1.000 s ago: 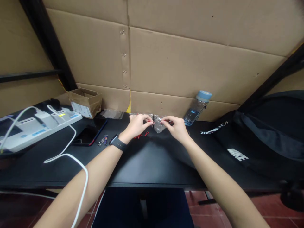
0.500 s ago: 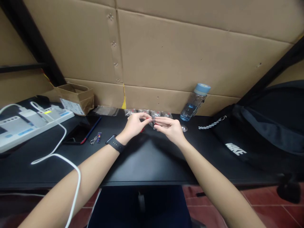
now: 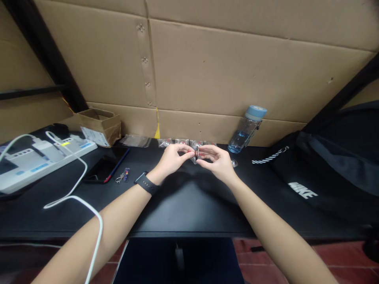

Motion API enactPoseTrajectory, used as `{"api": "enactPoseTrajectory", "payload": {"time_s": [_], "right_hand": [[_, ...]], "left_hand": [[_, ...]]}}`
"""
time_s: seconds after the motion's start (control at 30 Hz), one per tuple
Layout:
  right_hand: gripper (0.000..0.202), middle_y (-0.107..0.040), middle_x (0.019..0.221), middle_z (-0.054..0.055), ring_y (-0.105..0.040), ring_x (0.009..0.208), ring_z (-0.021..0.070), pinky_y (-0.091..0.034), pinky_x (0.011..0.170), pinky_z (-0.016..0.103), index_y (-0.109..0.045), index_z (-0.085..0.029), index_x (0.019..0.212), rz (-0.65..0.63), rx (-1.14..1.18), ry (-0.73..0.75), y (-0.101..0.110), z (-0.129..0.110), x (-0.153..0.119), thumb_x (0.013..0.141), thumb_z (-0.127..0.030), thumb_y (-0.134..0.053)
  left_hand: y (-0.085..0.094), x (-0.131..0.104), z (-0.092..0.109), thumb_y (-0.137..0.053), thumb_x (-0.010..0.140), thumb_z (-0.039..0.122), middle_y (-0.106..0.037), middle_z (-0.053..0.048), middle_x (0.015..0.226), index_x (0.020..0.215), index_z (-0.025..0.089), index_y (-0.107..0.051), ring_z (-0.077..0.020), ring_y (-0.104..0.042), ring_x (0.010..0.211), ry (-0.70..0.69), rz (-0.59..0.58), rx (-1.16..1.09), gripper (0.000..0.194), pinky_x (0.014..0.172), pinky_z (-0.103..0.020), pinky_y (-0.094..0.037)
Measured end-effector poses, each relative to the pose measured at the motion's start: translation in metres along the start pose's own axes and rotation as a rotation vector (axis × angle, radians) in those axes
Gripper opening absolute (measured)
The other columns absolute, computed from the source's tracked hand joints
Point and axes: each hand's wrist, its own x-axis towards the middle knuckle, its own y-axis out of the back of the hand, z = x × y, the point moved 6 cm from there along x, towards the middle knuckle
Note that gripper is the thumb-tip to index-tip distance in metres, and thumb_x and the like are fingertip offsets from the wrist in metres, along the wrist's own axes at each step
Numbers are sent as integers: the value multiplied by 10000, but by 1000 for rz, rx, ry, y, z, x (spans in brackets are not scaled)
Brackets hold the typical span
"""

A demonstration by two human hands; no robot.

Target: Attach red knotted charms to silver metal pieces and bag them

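Note:
Above the back part of the black desk (image 3: 189,209), my hands meet over a small, round, shiny see-through piece (image 3: 197,153). My left hand (image 3: 173,159) pinches its left side between thumb and fingers. On its right side, the fingertips and thumb of my right hand (image 3: 218,162) close around the rim. Bits of red show at the fingertips; what they belong to is too small to make out. Just behind my hands lies a row of several clear packets (image 3: 165,142) with red spots. Beside my right hand rests a clear dome-like piece (image 3: 234,162).
A blue-lidded water bottle (image 3: 245,132) leans at the back right, near a black bag (image 3: 314,169). To the left are a power strip (image 3: 44,163), a white cable (image 3: 77,197), a phone (image 3: 103,167), a keychain (image 3: 122,176), plastic bags (image 3: 135,141) and a cardboard box (image 3: 102,128).
The whole view has shifted slightly, so everything appears a little lower and further right. My right fingers are more arched around the round piece, which both hands still hold.

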Motion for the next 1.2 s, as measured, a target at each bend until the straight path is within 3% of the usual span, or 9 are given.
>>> {"api": "enactPoseTrajectory", "payload": {"time_s": [0.17, 0.27, 0.4, 0.57, 0.7, 0.93, 1.03, 1.2], "right_hand": [[612, -713, 1205, 78, -716, 1082, 257, -571, 1033, 458, -685, -254, 1257, -89, 73, -52, 1, 1, 0, 683, -273, -897], [527, -651, 1267, 72, -722, 1023, 237, -606, 966, 423, -723, -262, 1191, -127, 76, -45, 4, -1, 1, 692, -294, -887], [400, -624, 1273, 76, -688, 1052, 230, -613, 890, 355, -743, -244, 1111, -72, -57, 55, 26, -14, 9, 726, -289, -842], [399, -647, 1228, 75, -684, 979, 210, -588, 778, 313, -729, -245, 1167, 19, -448, 174, 70, -28, 16, 769, -224, -730], [410, -692, 1148, 70, -681, 882, 192, -545, 716, 297, -758, -244, 1152, -98, -791, 174, 83, -25, 15, 752, -180, -691], [326, -758, 905, 10, -665, 744, 161, -486, 690, 257, -771, -218, 1019, -328, -904, -16, 74, -13, 11, 701, -183, -711], [265, -735, 772, -10, -636, 666, 149, -464, 659, 249, -767, -208, 947, -435, -919, -88, 62, -5, 7, 684, -213, -729], [210, -707, 711, -19, -617, 636, 142, -442, 641, 242, -754, -198, 873, -495, -967, -125, 51, 6, 4, 667, -235, -729]], "left_hand": [[-3, -1, 9, -685, 888, 366, -782, -67, 934, 895, 159, -762, -219, -727, 891, -35, -42, -23, 221, 897, -339, -556], [-7, -2, 11, -669, 903, 381, -775, -72, 963, 926, 164, -749, -222, -719, 916, -49, -44, 11, 233, 908, -344, -542], [-15, -7, 8, -556, 983, 406, -734, -78, 1182, 1169, 212, -685, -246, -659, 1129, -69, -16, 265, 298, 1009, -398, -465], [-51, -18, -7, -476, 1023, 450, -522, -105, 1513, 1466, 283, -475, -295, -471, 1377, -192, -346, 692, 474, 1069, -487, -331], [-66, -26, -12, -365, 1057, 488, -599, -102, 1408, 1451, 321, -496, -287, -527, 1303, -231, -460, 785, 447, 1064, -516, -279], [-73, -34, -5, -348, 1046, 542, -589, -103, 1307, 1358, 383, -606, -309, -531, 1247, -260, -494, 823, 434, 1024, -530, -295], [-73, -35, -7, -352, 1045, 543, -560, -98, 1361, 1372, 398, -595, -314, -504, 1279, -264, -522, 796, 433, 1048, -539, -291], [-73, -38, -9, -342, 1049, 536, -521, -81, 1471, 1462, 384, -485, -290, -487, 1329, -248, -596, 715, 463, 1080, -529, -298]]}}
